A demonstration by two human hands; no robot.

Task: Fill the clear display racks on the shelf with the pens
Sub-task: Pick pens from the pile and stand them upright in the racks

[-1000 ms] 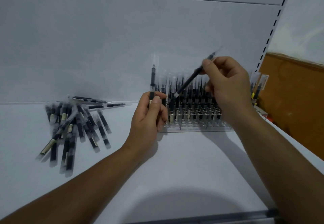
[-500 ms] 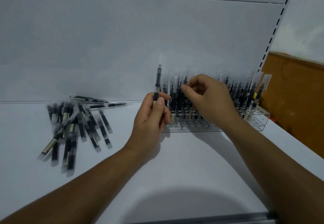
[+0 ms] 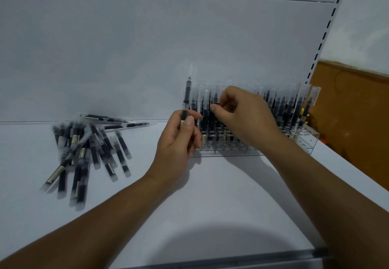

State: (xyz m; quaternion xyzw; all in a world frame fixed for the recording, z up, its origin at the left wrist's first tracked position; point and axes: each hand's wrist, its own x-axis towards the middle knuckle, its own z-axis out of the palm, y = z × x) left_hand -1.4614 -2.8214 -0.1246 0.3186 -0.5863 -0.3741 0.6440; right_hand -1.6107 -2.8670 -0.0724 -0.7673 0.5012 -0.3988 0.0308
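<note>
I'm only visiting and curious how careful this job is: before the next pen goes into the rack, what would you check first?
1. Next pen ready: ok. The left hand grips the held pen upright beside the rack's left end.
2. Right hand free: cannot tell. Its fingers curl over pen tops, and whether they pinch one is hidden.
3. Empty holes left: ok. The clear rack shows open holes at its right front corner.
4. Racked pens upright: ok, where visible.
5. Supply: ok. The loose pens lie piled on the shelf, left of both hands.
</note>
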